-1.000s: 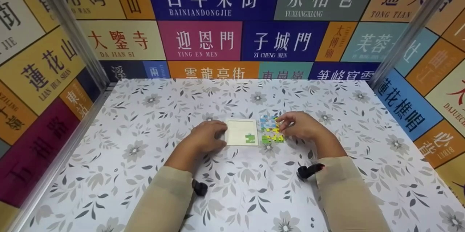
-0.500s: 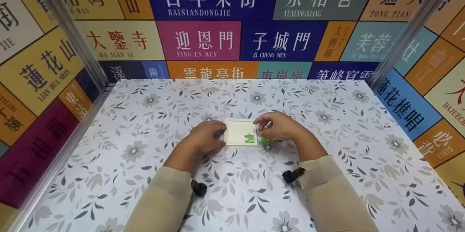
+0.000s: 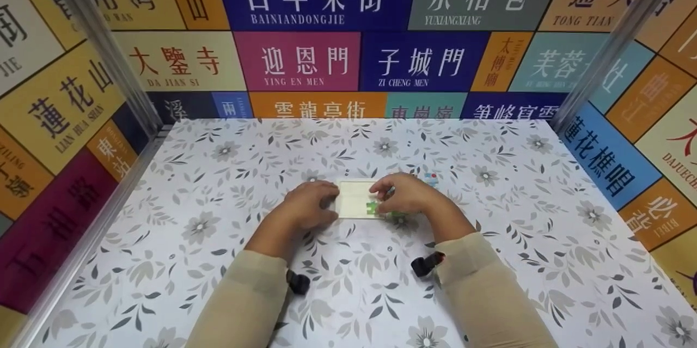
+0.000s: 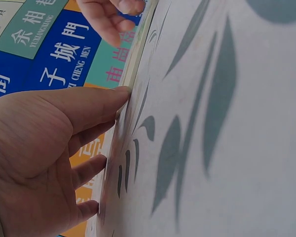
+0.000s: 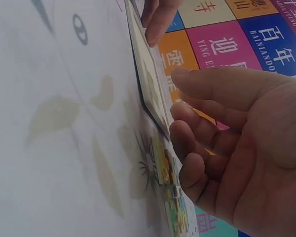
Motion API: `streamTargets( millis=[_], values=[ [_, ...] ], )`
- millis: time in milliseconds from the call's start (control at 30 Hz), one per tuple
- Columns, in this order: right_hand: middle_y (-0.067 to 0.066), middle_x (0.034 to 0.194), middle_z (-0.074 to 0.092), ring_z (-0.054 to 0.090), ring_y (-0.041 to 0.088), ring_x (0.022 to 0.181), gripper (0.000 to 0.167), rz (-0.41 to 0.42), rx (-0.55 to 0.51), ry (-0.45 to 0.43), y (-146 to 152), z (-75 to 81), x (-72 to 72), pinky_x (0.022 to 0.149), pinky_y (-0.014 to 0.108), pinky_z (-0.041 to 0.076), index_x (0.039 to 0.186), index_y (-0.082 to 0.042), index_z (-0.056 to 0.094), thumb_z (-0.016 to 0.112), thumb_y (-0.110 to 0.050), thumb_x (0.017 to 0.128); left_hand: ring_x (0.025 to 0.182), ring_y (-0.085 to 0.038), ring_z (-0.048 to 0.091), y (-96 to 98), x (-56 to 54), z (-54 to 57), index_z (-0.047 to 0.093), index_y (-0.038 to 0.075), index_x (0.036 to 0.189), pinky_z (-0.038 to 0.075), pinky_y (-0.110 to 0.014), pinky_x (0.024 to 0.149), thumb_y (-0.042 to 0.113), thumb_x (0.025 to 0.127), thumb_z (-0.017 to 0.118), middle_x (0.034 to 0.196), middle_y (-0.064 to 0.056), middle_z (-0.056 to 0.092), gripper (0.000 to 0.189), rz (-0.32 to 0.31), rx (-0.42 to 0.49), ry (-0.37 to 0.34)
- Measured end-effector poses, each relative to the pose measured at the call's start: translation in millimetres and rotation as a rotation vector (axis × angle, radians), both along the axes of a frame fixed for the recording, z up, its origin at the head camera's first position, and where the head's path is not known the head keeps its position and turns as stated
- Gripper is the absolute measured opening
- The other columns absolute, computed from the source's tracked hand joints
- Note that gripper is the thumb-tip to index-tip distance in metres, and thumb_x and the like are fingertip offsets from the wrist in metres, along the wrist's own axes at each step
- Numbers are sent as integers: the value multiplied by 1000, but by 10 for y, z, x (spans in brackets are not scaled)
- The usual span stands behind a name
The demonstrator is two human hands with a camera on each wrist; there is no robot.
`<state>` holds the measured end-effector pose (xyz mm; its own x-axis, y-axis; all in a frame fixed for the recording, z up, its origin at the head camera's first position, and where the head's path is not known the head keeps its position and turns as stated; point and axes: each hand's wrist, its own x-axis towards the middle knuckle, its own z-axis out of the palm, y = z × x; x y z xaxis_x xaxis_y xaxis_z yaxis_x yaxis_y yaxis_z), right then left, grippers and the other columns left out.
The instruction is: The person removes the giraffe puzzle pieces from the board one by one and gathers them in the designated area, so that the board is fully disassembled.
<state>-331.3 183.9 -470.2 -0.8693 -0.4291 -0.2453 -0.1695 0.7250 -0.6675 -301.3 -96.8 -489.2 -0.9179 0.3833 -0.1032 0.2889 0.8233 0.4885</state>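
A shallow cream puzzle tray (image 3: 354,195) lies on the table with a green jigsaw piece (image 3: 371,208) in its near right corner. At the tray's left edge rests my left hand (image 3: 311,203); in the left wrist view its thumb (image 4: 119,94) touches the rim, with the other fingers spread beyond. My right hand (image 3: 405,195) hovers over the tray's right side, thumb close to the green piece. In the right wrist view its fingers (image 5: 185,136) are loosely bent, thumb apart from them, and nothing shows between them. Part of the tray is hidden under this hand.
Several colourful puzzle pieces (image 5: 175,197) lie right of the tray, mostly under my right hand in the head view; a blue one (image 3: 430,178) shows beyond it. A floral cloth (image 3: 218,282) covers the table. Printed sign panels (image 3: 305,62) stand behind and at both sides.
My right hand has moved left from the loose pieces to over the tray's right side, now covering most of those pieces. The left hand stays at the tray's left edge.
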Motion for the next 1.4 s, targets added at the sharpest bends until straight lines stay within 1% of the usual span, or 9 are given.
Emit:
streamTargets(
  millis=[167,333,433,533,700,833,1000,1233,1400],
  values=[
    [3,111,74,64,17,99,49,-16,45,3,-27,-7,27,94,38,54,129,-14,76,92,-22,84,158,-35,41,0,8,10,62,18,151,31,-60,131,30,94,79,164,-2,54,61,-6,15,9],
    [3,107,73,63,15,92,47,-10,64,0,-41,-26,37,88,34,54,128,-14,77,91,-22,84,158,-34,41,-5,0,-1,62,20,152,30,-60,131,30,94,79,164,-1,53,61,5,6,-2],
    [3,107,73,63,15,93,46,-1,73,0,-43,-37,37,88,34,55,127,-15,78,91,-22,84,158,-34,41,-9,-6,-14,61,21,152,31,-59,130,31,94,79,164,0,53,61,2,-5,2],
    [3,108,74,64,17,96,44,2,70,-4,-41,-47,38,89,36,56,125,-17,78,91,-22,83,157,-34,42,-12,-4,-21,62,19,151,33,-59,130,31,94,79,163,-1,54,61,-6,3,17],
    [4,110,73,64,18,100,41,12,50,-7,-40,-68,31,94,39,56,123,-16,78,91,-21,84,158,-35,42,-16,13,-7,62,17,151,33,-58,130,29,93,79,163,-2,55,61,-10,28,22],
    [4,113,72,64,19,101,41,0,41,-11,-50,-63,39,96,41,56,122,-16,76,92,-20,84,158,-35,42,-9,18,4,62,18,151,33,-58,130,30,94,79,163,-2,55,61,-6,22,21],
    [4,113,71,63,20,102,40,-14,39,-19,-70,-47,53,95,41,56,120,-17,74,92,-19,84,158,-35,42,-1,11,2,63,18,150,33,-57,130,30,94,79,163,-1,55,60,-2,17,21],
    [3,112,72,65,18,100,39,-24,37,-24,-79,-37,60,91,37,57,120,-16,75,90,-15,84,158,-34,42,0,12,5,63,18,150,32,-57,131,30,94,79,163,-2,55,60,-1,12,17],
    [2,113,73,65,18,101,42,-34,42,-27,-84,-26,68,92,38,57,124,-16,75,88,-14,85,158,-34,42,-1,14,0,63,18,150,32,-57,131,30,94,79,163,-2,55,59,-2,11,15]
  ],
)
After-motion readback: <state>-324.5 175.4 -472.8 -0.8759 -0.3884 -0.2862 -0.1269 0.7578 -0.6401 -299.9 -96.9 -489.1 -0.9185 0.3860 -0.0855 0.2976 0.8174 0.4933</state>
